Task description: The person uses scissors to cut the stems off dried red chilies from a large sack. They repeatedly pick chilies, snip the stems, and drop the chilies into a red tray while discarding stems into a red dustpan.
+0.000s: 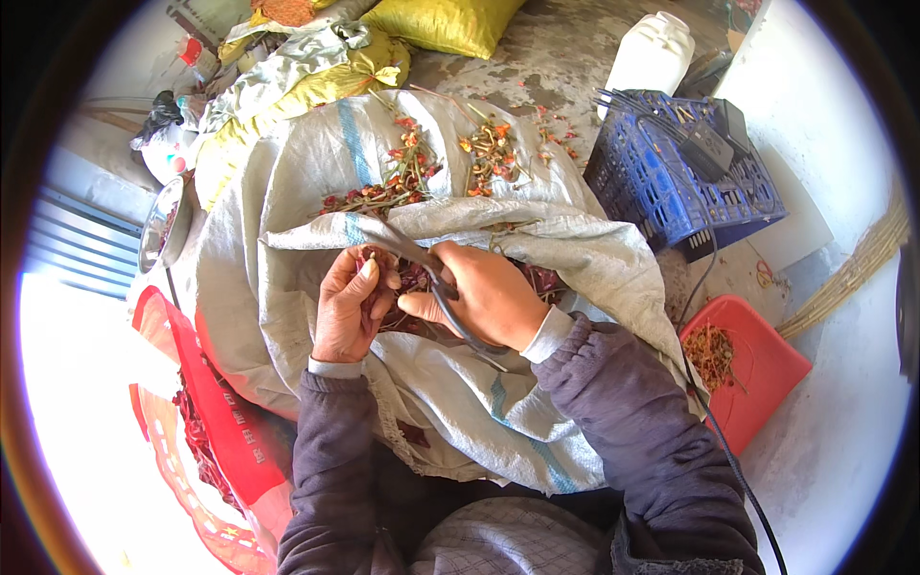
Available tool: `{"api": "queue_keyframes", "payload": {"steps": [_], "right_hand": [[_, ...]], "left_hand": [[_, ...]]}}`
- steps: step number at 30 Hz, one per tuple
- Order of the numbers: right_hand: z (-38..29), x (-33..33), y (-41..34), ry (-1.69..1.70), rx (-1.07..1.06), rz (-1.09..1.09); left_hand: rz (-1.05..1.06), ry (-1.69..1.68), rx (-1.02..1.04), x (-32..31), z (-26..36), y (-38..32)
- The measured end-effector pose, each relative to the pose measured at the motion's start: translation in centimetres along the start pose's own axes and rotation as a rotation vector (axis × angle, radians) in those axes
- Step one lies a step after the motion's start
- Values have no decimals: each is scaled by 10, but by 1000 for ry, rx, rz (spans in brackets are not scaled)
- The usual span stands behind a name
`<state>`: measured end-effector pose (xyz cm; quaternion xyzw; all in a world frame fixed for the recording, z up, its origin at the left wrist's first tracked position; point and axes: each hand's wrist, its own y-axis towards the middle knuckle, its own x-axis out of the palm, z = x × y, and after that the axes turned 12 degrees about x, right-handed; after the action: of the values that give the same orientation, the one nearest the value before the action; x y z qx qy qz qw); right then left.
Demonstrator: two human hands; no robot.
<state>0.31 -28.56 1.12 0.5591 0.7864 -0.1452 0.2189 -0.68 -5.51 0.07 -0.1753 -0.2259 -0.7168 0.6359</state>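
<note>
My left hand point(343, 313) pinches dark red dried chili peppers point(371, 305) between thumb and fingers. In my right hand point(492, 295) is a pair of dark metal scissors point(408, 249), with the blades pointing up and left, close to the peppers. Both hands are over the mouth of a white woven sack point(611, 266) with blue stripes. More dark red dried peppers point(544, 282) lie inside it, partly hidden by my hands and the folded rim. Cut stems and orange-red caps point(492, 154) are scattered on the sack's far side.
To the right stand a blue plastic crate point(661, 172) with cables and adapters, a white jerrycan point(650, 54), and a red dustpan point(769, 366) beside a straw broom point(848, 269). At left are a red bag point(237, 438) and a metal bowl point(154, 230). Yellow sacks point(445, 25) lie behind.
</note>
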Motion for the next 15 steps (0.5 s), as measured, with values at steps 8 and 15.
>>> {"api": "queue_keyframes", "payload": {"steps": [8,15], "right_hand": [[0,0,-7,-296,-101,120],[1,10,-6,-390,-113,185]], "left_hand": [[170,404,164,13,3,-1],[126,451,70,11,8,-3]]}}
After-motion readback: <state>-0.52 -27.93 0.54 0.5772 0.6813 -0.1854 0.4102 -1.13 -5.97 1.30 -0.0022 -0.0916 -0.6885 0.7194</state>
